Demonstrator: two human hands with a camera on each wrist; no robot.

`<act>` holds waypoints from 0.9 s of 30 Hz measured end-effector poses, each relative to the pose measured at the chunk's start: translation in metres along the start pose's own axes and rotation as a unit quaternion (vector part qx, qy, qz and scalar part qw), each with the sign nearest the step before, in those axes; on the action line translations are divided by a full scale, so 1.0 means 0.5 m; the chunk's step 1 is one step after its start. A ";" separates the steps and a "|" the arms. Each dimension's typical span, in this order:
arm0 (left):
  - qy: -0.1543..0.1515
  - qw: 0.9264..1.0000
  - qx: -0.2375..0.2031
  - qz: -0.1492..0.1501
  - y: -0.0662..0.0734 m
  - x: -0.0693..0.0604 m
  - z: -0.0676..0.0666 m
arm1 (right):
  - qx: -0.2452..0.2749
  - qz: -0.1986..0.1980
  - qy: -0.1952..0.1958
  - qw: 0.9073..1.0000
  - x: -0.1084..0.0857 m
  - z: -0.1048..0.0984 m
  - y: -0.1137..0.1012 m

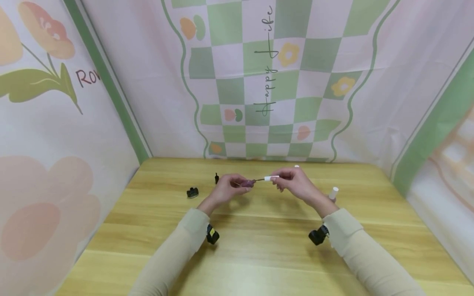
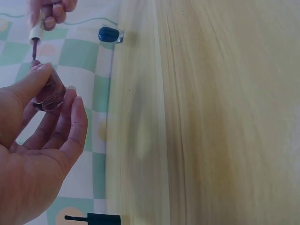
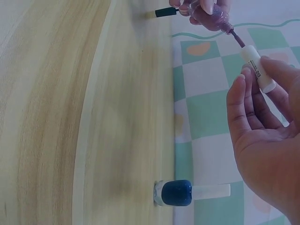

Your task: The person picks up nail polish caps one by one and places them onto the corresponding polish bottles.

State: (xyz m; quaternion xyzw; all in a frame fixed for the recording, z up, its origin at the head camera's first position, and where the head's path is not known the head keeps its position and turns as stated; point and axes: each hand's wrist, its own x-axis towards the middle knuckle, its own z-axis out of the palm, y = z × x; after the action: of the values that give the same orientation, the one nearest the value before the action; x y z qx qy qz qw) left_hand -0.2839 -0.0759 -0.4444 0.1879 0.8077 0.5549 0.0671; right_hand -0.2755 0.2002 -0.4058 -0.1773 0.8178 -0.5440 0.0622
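Near the back of the table, my left hand (image 1: 226, 187) holds a small nail polish bottle (image 2: 49, 93) of mauve polish, tilted, between thumb and fingers. My right hand (image 3: 267, 103) pinches its white cap (image 3: 258, 69) in front of the bottle's neck. The cap's brush (image 2: 34, 49) reaches to the bottle's mouth, its stem showing between the two. Whether the tip is inside cannot be made out. Both hands are above the tabletop.
A black brush cap (image 1: 216, 178) stands behind my left hand, with a squat dark object (image 1: 192, 192) to its left. A blue nail polish bottle (image 3: 177, 192) with a white cap stands at the back. Another white-capped bottle (image 1: 334, 192) is beside my right wrist. Patterned cloth (image 1: 255, 82) hangs behind.
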 end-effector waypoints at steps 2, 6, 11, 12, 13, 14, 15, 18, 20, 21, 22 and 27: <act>-0.005 1.000 -0.003 0.000 0.000 -0.001 0.002 | 0.000 0.002 -0.001 1.000 0.000 0.001 0.002; -0.015 1.000 0.000 0.005 0.001 -0.003 0.004 | 0.007 0.010 -0.004 1.000 0.000 0.002 0.003; -0.020 1.000 0.002 0.012 0.000 -0.004 0.006 | 0.006 0.010 -0.008 1.000 -0.001 0.005 -0.001; -0.021 1.000 0.002 0.012 0.000 -0.004 0.006 | 0.005 0.009 -0.009 1.000 -0.001 0.006 -0.002; -0.021 1.000 0.001 0.012 0.000 -0.003 0.007 | 0.005 0.008 -0.009 1.000 0.000 0.007 -0.002; -0.021 1.000 0.002 0.012 0.001 -0.003 0.007 | 0.005 0.007 -0.009 1.000 0.000 0.007 -0.003; -0.021 1.000 0.002 0.011 0.001 -0.002 0.007 | 0.005 0.007 -0.008 1.000 0.001 0.008 -0.003; -0.022 1.000 0.003 0.009 0.004 -0.002 0.008 | 0.003 0.001 -0.012 1.000 0.002 0.009 -0.002; -0.021 1.000 0.002 0.008 0.006 -0.002 0.008 | 0.003 0.001 -0.013 1.000 0.003 0.009 -0.003; -0.021 1.000 0.000 0.009 0.007 -0.002 0.009 | 0.003 0.002 -0.013 1.000 0.003 0.009 -0.003; -0.021 1.000 -0.003 0.010 0.007 -0.001 0.009 | 0.004 0.002 -0.013 1.000 0.003 0.010 -0.004; -0.023 1.000 -0.011 0.014 0.009 0.002 0.011 | 0.002 0.005 -0.014 1.000 0.003 0.011 -0.009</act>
State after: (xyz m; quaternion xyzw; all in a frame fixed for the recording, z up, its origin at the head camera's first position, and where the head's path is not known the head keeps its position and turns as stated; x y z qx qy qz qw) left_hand -0.2822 -0.0694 -0.4423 0.2110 0.7970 0.5603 0.0797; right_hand -0.2742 0.1936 -0.4040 -0.1804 0.8169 -0.5425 0.0769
